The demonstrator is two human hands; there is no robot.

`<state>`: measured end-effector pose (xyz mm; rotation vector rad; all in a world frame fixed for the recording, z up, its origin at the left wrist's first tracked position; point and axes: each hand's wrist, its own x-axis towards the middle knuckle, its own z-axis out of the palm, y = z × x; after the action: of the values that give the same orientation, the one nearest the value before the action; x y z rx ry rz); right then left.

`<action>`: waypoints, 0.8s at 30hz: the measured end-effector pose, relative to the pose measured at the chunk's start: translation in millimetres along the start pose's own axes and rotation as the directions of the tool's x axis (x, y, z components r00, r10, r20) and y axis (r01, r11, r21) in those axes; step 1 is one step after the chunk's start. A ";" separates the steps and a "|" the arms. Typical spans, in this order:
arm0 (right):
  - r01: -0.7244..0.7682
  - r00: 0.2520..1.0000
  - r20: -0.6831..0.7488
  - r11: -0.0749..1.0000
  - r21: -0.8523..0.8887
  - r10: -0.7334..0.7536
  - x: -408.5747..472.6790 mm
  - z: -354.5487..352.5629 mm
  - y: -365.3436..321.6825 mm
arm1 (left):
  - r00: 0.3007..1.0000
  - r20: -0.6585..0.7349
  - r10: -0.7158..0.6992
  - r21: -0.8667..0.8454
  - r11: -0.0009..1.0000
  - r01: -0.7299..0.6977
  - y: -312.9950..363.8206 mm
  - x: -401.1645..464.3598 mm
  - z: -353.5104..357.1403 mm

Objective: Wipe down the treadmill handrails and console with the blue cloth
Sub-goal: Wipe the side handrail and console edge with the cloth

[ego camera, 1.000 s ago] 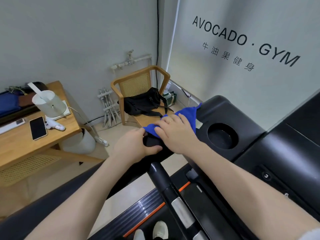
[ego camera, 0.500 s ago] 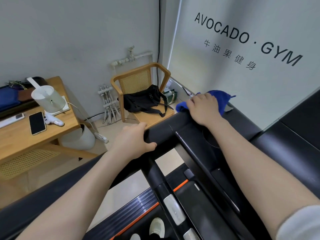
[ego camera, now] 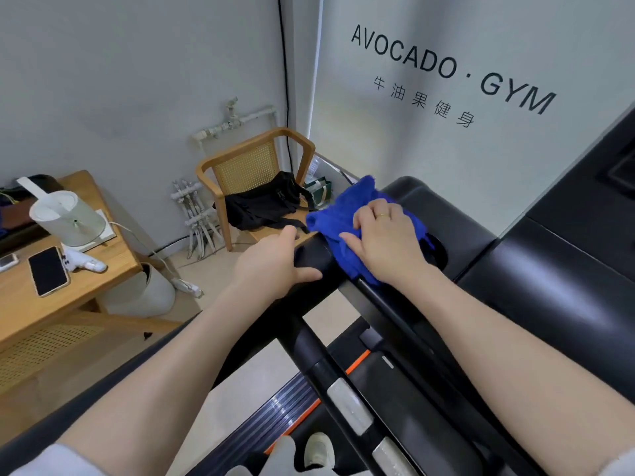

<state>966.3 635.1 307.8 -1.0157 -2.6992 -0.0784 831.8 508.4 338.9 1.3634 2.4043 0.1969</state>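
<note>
Black console (ego camera: 464, 231), grey wall (ego camera: 120, 80) — right grip (ego camera: 388, 235) bunches blue cloth (ego camera: 343, 214), left grip (ego camera: 271, 262) clasps handrail (ego camera: 311, 257).

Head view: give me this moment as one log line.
phase: console wipe | left hand: holds console corner | right hand: presses bunched blue cloth on console top

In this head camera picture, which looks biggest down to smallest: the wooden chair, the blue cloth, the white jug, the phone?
1. Wooden chair and blue cloth: about alike. The cloth is nearer the camera and partly under the right hand, so I won't rank them.
2. White jug.
3. Phone.
</note>
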 end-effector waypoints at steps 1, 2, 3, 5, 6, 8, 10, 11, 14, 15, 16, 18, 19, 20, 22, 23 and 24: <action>-0.082 0.996 0.036 0.997 0.013 0.081 6.3 -1.5 7.2 | 1.000 0.006 0.003 0.010 1.000 -0.003 -0.3 0.0 -0.3; -0.167 0.984 0.063 0.986 0.008 0.166 10.5 -2.4 12.6 | 1.000 0.013 0.007 0.018 1.000 -0.008 -0.5 -0.2 -0.4; -0.229 0.971 0.067 0.973 -0.005 0.229 12.5 -3.5 14.5 | 1.000 0.018 0.013 0.022 1.000 -0.013 -1.2 -0.6 -0.1; -0.312 0.948 0.064 0.950 -0.031 0.313 12.1 -7.0 4.4 | 0.999 0.018 0.027 0.018 0.999 -0.027 -2.9 -1.8 2.0; -0.334 0.939 0.072 0.942 -0.041 0.336 9.4 -9.0 -6.3 | 0.999 0.015 0.033 0.011 0.999 -0.033 -3.7 -2.7 3.2; -0.332 0.938 0.091 0.942 -0.055 0.336 -2.9 -8.4 -31.4 | 0.999 0.002 0.044 0.000 0.999 -0.044 -6.5 -2.8 5.6; -0.274 0.960 0.032 0.959 -0.077 0.277 -21.2 -7.0 -52.5 | 0.999 -0.006 0.052 -0.007 0.999 -0.052 -8.1 -1.7 6.8; -0.239 0.971 -0.007 0.966 -0.099 0.240 -29.5 -6.0 -60.0 | 0.998 -0.008 0.056 -0.011 0.998 -0.056 -8.2 -0.9 7.3; -0.177 0.984 -0.051 0.976 -0.129 0.171 -39.2 3.1 -62.5 | 0.996 -0.006 0.087 0.005 0.996 -0.087 -7.4 1.8 9.4; -0.164 0.986 -0.045 0.982 -0.098 0.160 -36.7 3.5 -58.3 | 0.995 -0.003 0.098 0.006 0.995 -0.098 -6.3 2.3 9.2; -0.151 0.988 -0.054 0.987 -0.058 0.148 -32.9 3.6 -51.9 | 0.993 0.001 0.120 -0.002 0.993 -0.120 -4.6 3.3 8.4; -0.159 0.984 -0.063 0.985 0.073 0.164 -22.6 3.1 -33.4 | 0.975 0.031 0.220 -0.021 0.975 -0.219 1.3 6.9 6.1; -0.192 0.980 -0.023 0.975 0.113 0.196 -16.3 0.6 -22.3 | 0.961 0.061 0.271 -0.025 0.963 -0.270 5.4 8.8 4.5; -0.225 0.974 0.036 0.967 0.123 0.222 -10.7 -3.0 -11.3 | 0.948 0.095 0.303 -0.026 0.953 -0.302 9.7 10.7 3.3; -0.271 0.960 0.098 0.959 0.088 0.262 -1.3 -6.4 11.2 | 0.940 0.136 0.312 -0.011 0.950 -0.313 17.9 14.4 2.9; -0.278 0.956 0.113 0.959 0.060 0.270 2.1 -5.9 20.8 | 0.943 0.132 0.306 0.008 0.951 -0.309 21.0 15.9 4.1; -0.275 0.955 0.122 0.961 0.027 0.270 4.0 -5.9 28.6 | 0.946 0.122 0.301 0.035 0.951 -0.307 22.7 17.1 6.2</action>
<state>983.4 658.4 313.4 -1.4086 -2.6181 0.0939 844.4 534.5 335.7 1.7184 2.1095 0.1300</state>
